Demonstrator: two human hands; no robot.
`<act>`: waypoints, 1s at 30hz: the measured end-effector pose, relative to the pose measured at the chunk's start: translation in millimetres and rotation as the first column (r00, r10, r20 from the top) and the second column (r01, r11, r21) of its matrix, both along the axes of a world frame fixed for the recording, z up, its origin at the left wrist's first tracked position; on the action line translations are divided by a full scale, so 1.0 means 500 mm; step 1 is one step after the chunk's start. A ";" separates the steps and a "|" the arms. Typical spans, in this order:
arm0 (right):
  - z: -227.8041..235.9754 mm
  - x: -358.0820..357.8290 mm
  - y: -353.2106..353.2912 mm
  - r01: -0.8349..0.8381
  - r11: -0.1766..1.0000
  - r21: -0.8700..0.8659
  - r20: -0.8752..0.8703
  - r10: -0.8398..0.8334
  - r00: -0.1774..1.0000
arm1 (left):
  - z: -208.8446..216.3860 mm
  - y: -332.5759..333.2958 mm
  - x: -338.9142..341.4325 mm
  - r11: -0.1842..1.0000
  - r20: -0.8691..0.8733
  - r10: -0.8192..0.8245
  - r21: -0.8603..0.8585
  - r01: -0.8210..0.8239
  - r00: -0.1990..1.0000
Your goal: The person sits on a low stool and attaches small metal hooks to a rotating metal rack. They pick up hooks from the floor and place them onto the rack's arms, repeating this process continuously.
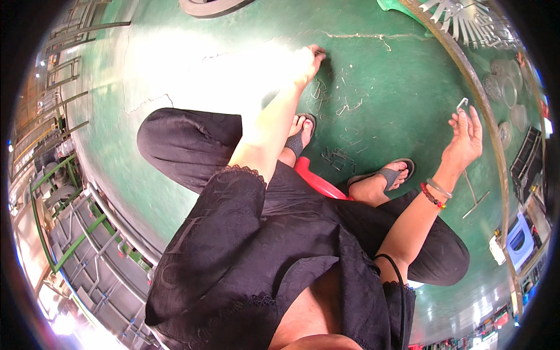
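My right hand is raised on the right, wrist banded by a bracelet and a bangle. Between its thumb and fingertips it pinches a small bent metal piece, pale and hook-like. Farther off and to the left, my left hand reaches out over the green floor. Its fingers are curled together, and glare and the angle hide whatever may be in them. Thin bent wire pieces lie scattered on the floor between the hands. Closer to my feet sits a small heap of dark metal pieces.
I sit on a low red stool, feet in sandals. A long brown edge curves along the right; beyond it are fanned metal strips, round clear containers and a blue plastic item. Metal racks stand at left.
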State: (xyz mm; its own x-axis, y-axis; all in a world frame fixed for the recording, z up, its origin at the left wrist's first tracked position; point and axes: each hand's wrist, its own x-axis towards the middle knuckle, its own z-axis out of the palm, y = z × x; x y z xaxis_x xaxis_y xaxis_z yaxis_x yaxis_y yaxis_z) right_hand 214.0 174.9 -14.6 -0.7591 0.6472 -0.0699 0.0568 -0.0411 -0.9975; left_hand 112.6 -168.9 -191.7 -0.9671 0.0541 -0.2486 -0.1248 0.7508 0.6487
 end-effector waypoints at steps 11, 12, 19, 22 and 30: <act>0.008 -0.019 -0.001 0.001 0.999 -0.033 -0.056 -0.003 0.998 | -0.019 0.016 0.063 0.884 -0.089 -0.418 -0.270 0.382 0.904; 0.007 -0.025 -0.013 -0.019 0.999 -0.039 -0.067 0.016 0.998 | -0.032 0.016 0.073 0.895 -0.101 -0.379 -0.292 0.337 0.920; 0.034 -0.011 -0.029 -0.032 0.999 0.030 -0.057 0.033 0.998 | -0.042 0.064 0.080 0.749 -0.148 -0.553 -0.519 0.412 0.820; 0.042 -0.001 -0.053 -0.094 0.996 0.012 -0.063 0.095 0.994 | -0.009 0.060 0.060 0.757 -0.063 -0.542 -0.468 0.455 0.838; 0.067 0.008 -0.072 -0.127 0.992 0.016 -0.114 0.128 0.985 | 0.020 0.054 0.066 0.980 -0.076 -0.184 -0.087 0.178 0.980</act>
State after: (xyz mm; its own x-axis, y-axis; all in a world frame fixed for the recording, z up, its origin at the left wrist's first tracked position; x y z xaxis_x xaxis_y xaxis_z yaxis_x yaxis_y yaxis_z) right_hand 217.8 139.0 18.7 -0.8381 0.5448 0.0270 -0.0531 -0.0323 -0.9981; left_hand 145.5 -142.1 -181.8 -0.9605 0.2135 -0.1786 0.0695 0.8053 0.5887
